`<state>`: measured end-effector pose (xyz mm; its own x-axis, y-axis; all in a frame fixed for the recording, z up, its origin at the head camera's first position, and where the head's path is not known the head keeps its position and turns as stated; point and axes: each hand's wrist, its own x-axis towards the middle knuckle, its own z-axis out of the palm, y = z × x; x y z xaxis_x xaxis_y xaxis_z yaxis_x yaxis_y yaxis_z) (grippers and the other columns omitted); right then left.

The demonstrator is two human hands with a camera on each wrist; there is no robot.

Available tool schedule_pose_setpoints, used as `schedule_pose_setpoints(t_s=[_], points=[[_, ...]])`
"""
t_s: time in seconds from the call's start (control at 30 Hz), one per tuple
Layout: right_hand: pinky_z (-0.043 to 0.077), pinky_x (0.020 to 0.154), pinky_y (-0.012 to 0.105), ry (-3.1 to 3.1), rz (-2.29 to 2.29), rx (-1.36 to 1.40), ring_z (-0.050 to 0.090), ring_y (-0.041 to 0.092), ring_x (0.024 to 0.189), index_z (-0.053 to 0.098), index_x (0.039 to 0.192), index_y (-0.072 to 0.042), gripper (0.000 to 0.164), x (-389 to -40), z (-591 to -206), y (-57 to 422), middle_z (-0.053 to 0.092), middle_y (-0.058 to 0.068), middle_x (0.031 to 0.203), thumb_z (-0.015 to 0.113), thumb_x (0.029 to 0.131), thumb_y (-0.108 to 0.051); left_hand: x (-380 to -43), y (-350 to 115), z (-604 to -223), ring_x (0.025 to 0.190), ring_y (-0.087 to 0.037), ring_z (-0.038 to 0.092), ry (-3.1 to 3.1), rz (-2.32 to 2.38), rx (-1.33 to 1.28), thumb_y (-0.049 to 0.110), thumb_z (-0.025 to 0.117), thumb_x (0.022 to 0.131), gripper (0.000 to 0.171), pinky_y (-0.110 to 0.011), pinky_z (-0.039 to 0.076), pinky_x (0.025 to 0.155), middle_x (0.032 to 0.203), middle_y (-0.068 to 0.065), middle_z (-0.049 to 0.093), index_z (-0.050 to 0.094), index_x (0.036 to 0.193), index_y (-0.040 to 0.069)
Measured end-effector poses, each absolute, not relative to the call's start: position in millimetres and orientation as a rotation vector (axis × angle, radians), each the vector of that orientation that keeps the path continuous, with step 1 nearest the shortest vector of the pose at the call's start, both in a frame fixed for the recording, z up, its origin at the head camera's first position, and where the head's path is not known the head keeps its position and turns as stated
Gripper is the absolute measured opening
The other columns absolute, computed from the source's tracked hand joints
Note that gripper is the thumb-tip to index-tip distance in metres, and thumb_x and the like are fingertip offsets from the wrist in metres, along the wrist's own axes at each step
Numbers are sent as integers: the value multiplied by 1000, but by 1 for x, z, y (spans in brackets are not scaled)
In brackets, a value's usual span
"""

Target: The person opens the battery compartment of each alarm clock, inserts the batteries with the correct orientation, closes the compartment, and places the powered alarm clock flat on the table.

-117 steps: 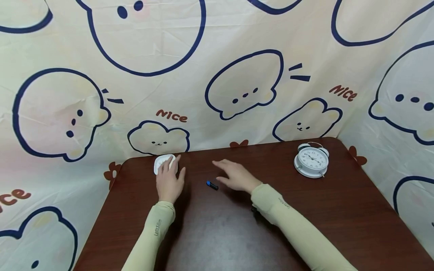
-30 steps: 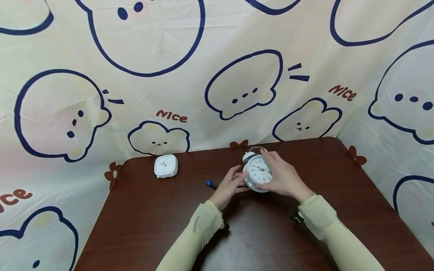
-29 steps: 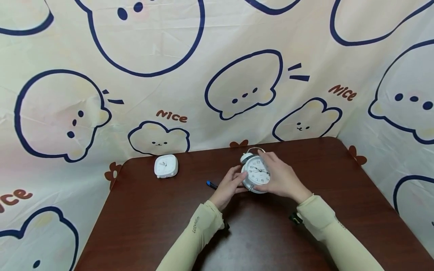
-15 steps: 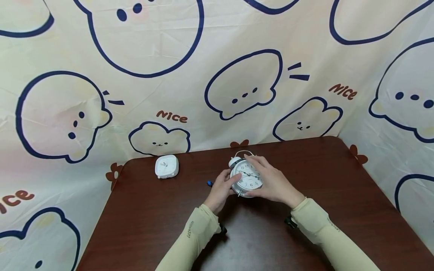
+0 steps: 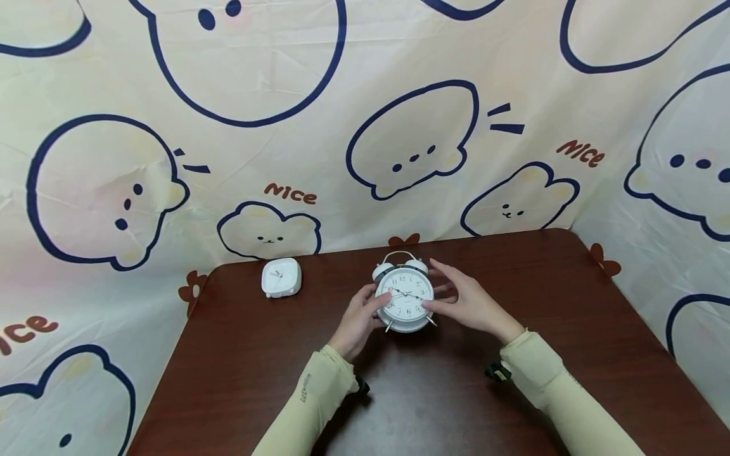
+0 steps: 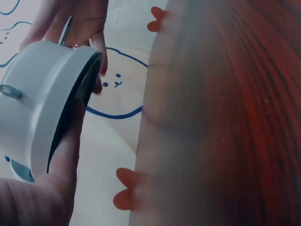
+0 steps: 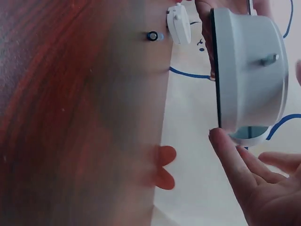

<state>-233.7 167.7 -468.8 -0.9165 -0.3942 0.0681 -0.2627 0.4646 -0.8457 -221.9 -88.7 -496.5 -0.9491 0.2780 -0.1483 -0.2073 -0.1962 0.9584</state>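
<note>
A white twin-bell alarm clock [image 5: 406,304] with two metal feet is held up at the middle of the table, its dial facing the head camera. My left hand [image 5: 352,324] grips its left side, thumb over the dial's edge and the other fingers behind. On the right, my right hand [image 5: 474,305] is spread, its thumb tip at the clock's rim and its fingers loosely extended. The right wrist view shows this thumb [image 7: 235,165] at the casing of the alarm clock [image 7: 249,70]. Seen from the left wrist, the alarm clock [image 6: 42,99] stands clear of the tabletop.
A small white square clock [image 5: 281,278] stands at the back left of the brown table [image 5: 239,380]. In the right wrist view a dark, blue-ended stick-like object [image 7: 153,36] lies near the square clock; the left hand hides it in the head view. A cartoon-printed cloth [image 5: 262,158] hangs behind.
The alarm clock has come from the back right to the middle and turned more upright. The left hand moved left with it; the right fingers have loosened off its right side.
</note>
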Motion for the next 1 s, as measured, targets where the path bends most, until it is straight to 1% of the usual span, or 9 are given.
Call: schedule_pose_setpoints(t_s=[0.03, 0.1, 0.2, 0.33, 0.53, 0.73, 0.87, 1.0], points=[[61, 90, 38, 2528, -1470, -553, 68, 32, 118, 29, 163, -8, 87, -234, -471, 168, 51, 23, 151, 77, 95, -34, -221, -90, -497, 92, -13, 69, 1753, 2211, 82, 24, 61, 103, 62, -28, 59, 78, 130, -19, 59, 33, 151, -4], [61, 91, 40, 2449, -1505, -483, 71, 28, 113, 30, 162, -7, 80, -235, -475, 168, 55, 24, 147, 70, 100, -38, -220, -91, -497, 91, -13, 69, 1746, 2208, 80, 23, 61, 103, 62, -28, 60, 77, 129, -19, 60, 33, 152, -4], [61, 91, 44, 2322, -1559, -400, 73, 25, 106, 32, 161, -3, 75, -236, -480, 167, 58, 26, 140, 64, 103, -41, -219, -93, -498, 90, -13, 70, 1738, 2206, 85, 22, 61, 103, 62, -29, 60, 77, 127, -18, 61, 34, 151, -3], [61, 90, 43, 2246, -1586, -364, 74, 24, 101, 33, 158, 1, 76, -236, -481, 165, 60, 26, 135, 64, 103, -40, -216, -94, -498, 89, -13, 69, 1735, 2207, 113, 22, 61, 102, 59, -29, 59, 77, 122, -14, 62, 35, 149, -4], [62, 88, 41, 2235, -1595, -388, 74, 24, 100, 33, 157, 6, 75, -237, -479, 165, 61, 28, 134, 64, 104, -37, -215, -95, -498, 86, -12, 69, 1720, 2216, 116, 21, 60, 102, 56, -29, 59, 75, 115, -10, 63, 37, 146, -4], [62, 87, 41, 2246, -1595, -377, 74, 23, 99, 35, 156, 5, 75, -238, -481, 164, 62, 27, 133, 66, 102, -36, -215, -96, -500, 86, -12, 69, 1706, 2219, 144, 19, 59, 102, 53, -28, 59, 74, 114, -8, 63, 37, 144, -3], [62, 87, 41, 2234, -1606, -381, 74, 22, 98, 35, 157, 2, 75, -239, -483, 163, 62, 25, 132, 69, 101, -35, -215, -97, -500, 88, -12, 68, 1726, 2208, 166, 15, 59, 103, 50, -28, 59, 75, 117, -8, 62, 38, 144, -3], [62, 87, 41, 2223, -1608, -416, 73, 22, 98, 34, 158, 1, 77, -237, -483, 163, 62, 23, 132, 71, 100, -34, -214, -98, -500, 92, -14, 67, 1774, 2177, 155, 13, 62, 101, 50, -30, 59, 77, 121, -10, 60, 40, 143, 0]])
